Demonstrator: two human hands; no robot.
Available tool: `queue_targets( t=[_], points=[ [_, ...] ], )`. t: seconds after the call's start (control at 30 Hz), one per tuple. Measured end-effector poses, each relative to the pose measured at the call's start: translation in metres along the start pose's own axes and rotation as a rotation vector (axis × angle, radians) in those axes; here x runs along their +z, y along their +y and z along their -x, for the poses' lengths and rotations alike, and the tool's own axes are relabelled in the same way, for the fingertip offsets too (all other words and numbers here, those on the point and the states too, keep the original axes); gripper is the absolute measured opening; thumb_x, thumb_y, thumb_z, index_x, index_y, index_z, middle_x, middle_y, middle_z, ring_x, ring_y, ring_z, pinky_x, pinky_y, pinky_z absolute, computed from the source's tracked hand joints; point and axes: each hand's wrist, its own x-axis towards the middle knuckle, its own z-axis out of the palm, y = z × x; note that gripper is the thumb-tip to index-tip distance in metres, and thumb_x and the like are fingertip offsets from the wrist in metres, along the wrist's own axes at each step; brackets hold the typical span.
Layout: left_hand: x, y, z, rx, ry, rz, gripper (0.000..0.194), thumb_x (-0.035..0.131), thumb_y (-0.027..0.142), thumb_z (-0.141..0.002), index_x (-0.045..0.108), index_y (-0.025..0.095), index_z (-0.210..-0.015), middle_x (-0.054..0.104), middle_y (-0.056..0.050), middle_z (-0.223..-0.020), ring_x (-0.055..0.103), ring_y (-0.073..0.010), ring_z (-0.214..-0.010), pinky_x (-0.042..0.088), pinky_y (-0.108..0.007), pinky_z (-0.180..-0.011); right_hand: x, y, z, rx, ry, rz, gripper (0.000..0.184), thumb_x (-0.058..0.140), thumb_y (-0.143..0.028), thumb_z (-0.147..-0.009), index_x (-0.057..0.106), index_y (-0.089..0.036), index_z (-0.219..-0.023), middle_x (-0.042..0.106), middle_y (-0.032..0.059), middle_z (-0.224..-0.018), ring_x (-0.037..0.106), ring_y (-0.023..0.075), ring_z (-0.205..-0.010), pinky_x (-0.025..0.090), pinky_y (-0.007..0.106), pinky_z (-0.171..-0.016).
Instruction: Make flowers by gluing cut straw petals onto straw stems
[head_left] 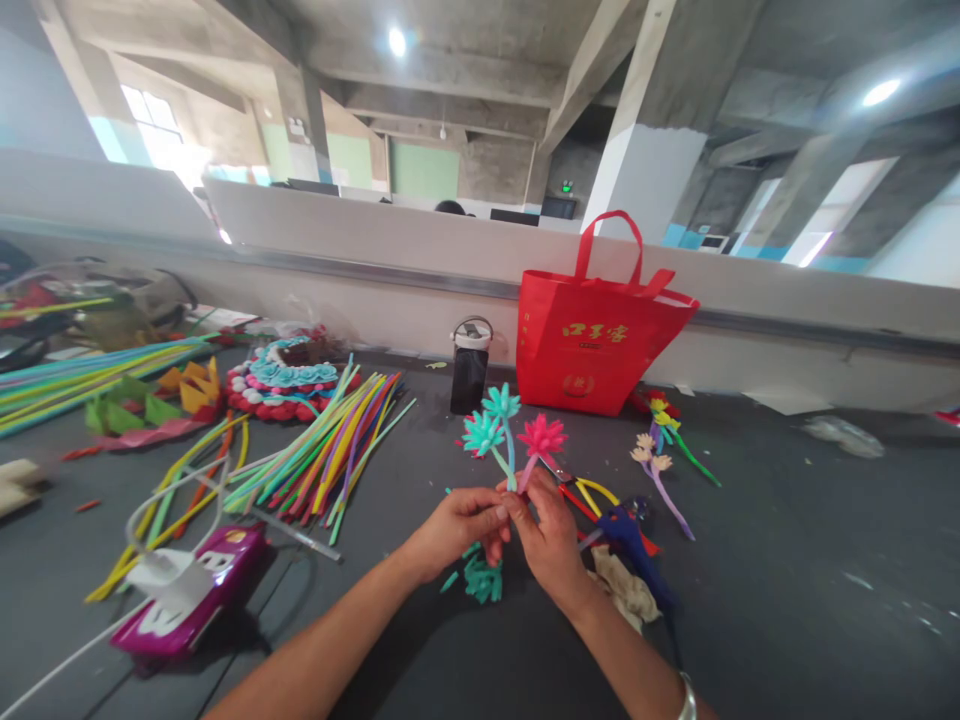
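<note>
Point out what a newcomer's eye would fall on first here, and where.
The large bright-red carrier bag with gold lettering likely grabs attention first, standing at the back of the dark flat table, right of centre. Next come the three spiky fuzzy flowers, two turquoise and one pink, held in the bare hands near the middle. Left of them lies a fanned bundle of thin multicoloured stems.

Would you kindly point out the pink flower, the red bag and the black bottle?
Pink flower (543, 436): head view, on its petals.
Red bag (600, 356): head view, on its front.
Black bottle (469, 378): head view, on its body.
</note>
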Motion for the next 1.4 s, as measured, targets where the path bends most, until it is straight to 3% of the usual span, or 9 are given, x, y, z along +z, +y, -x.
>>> queue_targets(
  t=[0.17,0.53,0.8,1.0,1.17,1.4],
  points=[
    [0.0,-0.004,-0.003,-0.01,0.098,0.046,0.038,0.072,0.048,-0.075,0.064,0.012,-0.076,0.063,-0.002,-0.064,0.06,-0.0116,-0.046,0.049,-0.024,-0.048,0.001,0.005,0.002,0.03,0.01,0.068,0.013,0.051,-0.028,-0.095,0.062,-0.022,-0.092,0.063,0.0043,-0.088,0.061,0.0199,-0.085,0.049,0.032,-0.077],
    [0.005,-0.005,-0.003,-0.017,0.155,0.157,0.039,0.078,0.045,-0.07,0.066,0.01,-0.081,0.067,-0.003,-0.068,0.062,-0.0123,-0.048,0.052,-0.025,-0.049,0.003,0.003,0.002,0.052,-0.009,0.02,0.013,0.05,-0.027,-0.096,0.062,-0.021,-0.095,0.066,0.0044,-0.093,0.064,0.0179,-0.089,0.049,0.028,-0.079],
    [0.005,0.002,0.0,0.014,0.072,0.043,0.043,0.073,0.052,-0.072,0.066,0.011,-0.082,0.068,-0.003,-0.069,0.065,-0.0135,-0.053,0.053,-0.025,-0.055,0.006,0.009,0.006,0.056,0.022,0.053,0.026,0.046,-0.029,-0.096,0.062,-0.022,-0.077,0.062,0.0027,-0.077,0.061,0.0177,-0.072,0.049,0.029,-0.068],
    [0.005,-0.002,-0.002,0.014,0.107,0.036,0.041,0.075,0.048,-0.071,0.064,0.01,-0.082,0.068,-0.004,-0.07,0.063,-0.0128,-0.049,0.052,-0.025,-0.05,0.004,0.004,0.006,0.075,0.034,0.02,0.018,0.049,-0.03,-0.096,0.064,-0.022,-0.096,0.068,0.0049,-0.094,0.064,0.0186,-0.087,0.05,0.03,-0.079],
    [0.006,-0.008,-0.003,-0.015,0.13,0.099,0.04,0.077,0.046,-0.07,0.064,0.01,-0.08,0.069,-0.005,-0.07,0.064,-0.0133,-0.05,0.054,-0.026,-0.051,0.001,-0.001,0.005,0.214,0.125,-0.041,0.02,0.051,-0.036,-0.096,0.063,-0.022,-0.102,0.068,0.0027,-0.089,0.063,0.017,-0.078,0.049,0.03,-0.072],
    [0.007,-0.007,-0.001,-0.064,0.035,0.075,0.04,0.077,0.045,-0.07,0.063,0.01,-0.083,0.071,-0.008,-0.073,0.066,-0.0142,-0.052,0.054,-0.025,-0.05,0.001,-0.002,0.005,0.158,0.117,-0.065,0.023,0.048,-0.034,-0.097,0.06,-0.021,-0.082,0.065,0.0026,-0.086,0.061,0.0161,-0.079,0.047,0.029,-0.074]
  ],
)
